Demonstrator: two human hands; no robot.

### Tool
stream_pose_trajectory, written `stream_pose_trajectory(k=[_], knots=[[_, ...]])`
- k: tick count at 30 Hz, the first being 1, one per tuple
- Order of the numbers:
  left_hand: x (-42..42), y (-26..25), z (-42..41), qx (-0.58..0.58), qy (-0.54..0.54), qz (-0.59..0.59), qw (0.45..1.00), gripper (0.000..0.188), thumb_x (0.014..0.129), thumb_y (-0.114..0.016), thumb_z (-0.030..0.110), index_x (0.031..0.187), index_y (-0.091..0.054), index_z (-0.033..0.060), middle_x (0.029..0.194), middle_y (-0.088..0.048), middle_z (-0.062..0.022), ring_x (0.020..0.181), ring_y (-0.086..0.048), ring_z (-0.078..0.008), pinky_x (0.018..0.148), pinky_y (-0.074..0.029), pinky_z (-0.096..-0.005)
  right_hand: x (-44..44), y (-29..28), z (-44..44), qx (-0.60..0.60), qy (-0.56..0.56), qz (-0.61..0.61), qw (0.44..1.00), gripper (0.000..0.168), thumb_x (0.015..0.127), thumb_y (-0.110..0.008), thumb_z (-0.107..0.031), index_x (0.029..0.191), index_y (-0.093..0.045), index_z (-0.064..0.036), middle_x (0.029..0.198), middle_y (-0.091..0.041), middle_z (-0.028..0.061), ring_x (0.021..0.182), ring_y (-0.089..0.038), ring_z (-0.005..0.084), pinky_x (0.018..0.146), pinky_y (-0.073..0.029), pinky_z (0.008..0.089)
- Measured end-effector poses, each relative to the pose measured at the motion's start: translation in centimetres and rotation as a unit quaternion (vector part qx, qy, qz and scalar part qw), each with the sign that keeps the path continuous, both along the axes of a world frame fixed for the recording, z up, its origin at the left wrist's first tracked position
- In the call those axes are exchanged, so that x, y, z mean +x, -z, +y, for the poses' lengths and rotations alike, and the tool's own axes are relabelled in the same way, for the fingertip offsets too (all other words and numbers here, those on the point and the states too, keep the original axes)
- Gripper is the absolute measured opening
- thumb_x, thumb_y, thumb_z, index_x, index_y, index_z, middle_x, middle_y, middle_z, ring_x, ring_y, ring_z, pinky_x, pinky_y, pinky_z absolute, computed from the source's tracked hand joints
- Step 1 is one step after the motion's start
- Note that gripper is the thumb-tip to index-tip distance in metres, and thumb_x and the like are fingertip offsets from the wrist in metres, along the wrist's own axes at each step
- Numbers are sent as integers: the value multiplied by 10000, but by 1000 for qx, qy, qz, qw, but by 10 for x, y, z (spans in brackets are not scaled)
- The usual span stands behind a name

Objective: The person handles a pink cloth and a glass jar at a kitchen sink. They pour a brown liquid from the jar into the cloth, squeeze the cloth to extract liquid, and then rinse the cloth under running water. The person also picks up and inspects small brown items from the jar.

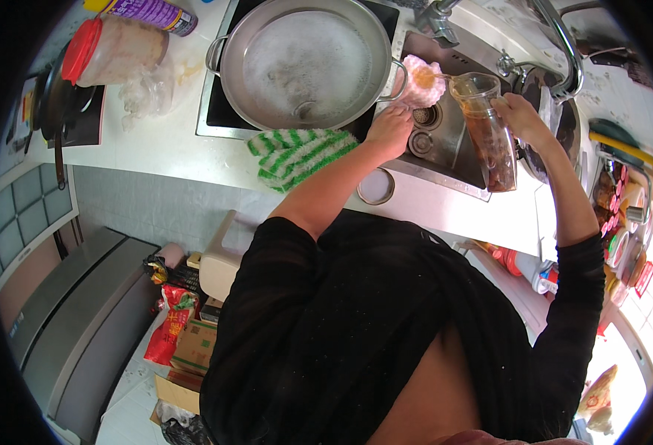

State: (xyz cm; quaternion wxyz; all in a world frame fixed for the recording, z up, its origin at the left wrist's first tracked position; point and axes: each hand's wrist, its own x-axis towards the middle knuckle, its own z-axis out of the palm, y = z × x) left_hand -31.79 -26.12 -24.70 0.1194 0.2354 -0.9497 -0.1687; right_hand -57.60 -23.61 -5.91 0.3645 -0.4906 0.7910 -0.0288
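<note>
My right hand [520, 119] grips the handle of a clear glass pitcher [490, 147] that holds brown liquid. The pitcher is tipped, its mouth towards the left, and a thin stream runs from the spout onto a pink-and-white fluffy cloth [418, 92]. An orange-brown wet patch shows on that cloth. My left hand [390, 130] holds the cloth's near edge over the stainless steel sink [451, 147], close to the pan's handle. The left fingertips are partly hidden. Below the cloth are two round drain fittings [422, 143].
A wide two-handled steel pan [237, 89] with foamy, cloudy liquid stands on the black cooktop [215, 114]. A green-and-white striped towel [301, 156] lies at its front. A round lid [375, 186] rests near the counter edge. Faucets [574, 61] overhang the sink; a red-lidded jar [121, 50] lies left.
</note>
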Motion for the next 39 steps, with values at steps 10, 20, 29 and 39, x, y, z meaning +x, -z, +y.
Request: stream_pose_trajectory(k=[10, 20, 29, 39], knots=[[-13, -8, 2, 31, -42, -15, 999, 258, 754, -550, 118, 970, -615, -6, 1145, -547, -163, 1134, -491, -278, 1012, -333, -389, -4, 3, 2, 0, 9, 2, 1000, 353, 884, -558, -300, 806, -568, 44, 694, -575, 120, 651, -531, 193, 642, -436, 353], [-85, 12, -15, 148, -87, -104, 980, 612, 782, -544, 116, 1361, -367, 22, 1498, -225, -114, 1306, -346, -240, 1073, -282, -403, -5, 12, -5, -1, 16, -14, 1000, 401, 892, -558, -342, 812, -556, 51, 680, -547, 120, 648, -498, 188, 636, -425, 363], [-90, 33, -8, 161, -117, -33, 979, 555, 762, -545, 46, 1299, -404, 17, 1377, -353, -65, 1160, -434, -269, 1008, -345, -393, -6, 18, -5, -3, -6, 13, 1000, 397, 896, -540, -337, 820, -553, 53, 708, -566, 166, 663, -533, 248, 664, -436, 382], [-87, 30, -6, 116, -119, 1, 986, 557, 733, -544, -1, 1269, -398, 37, 1233, -444, -55, 1100, -472, -247, 949, -377, -368, -4, 10, -7, 11, -2, 14, 1000, 391, 891, -550, -337, 816, -552, 47, 699, -558, 156, 656, -518, 234, 644, -430, 383]])
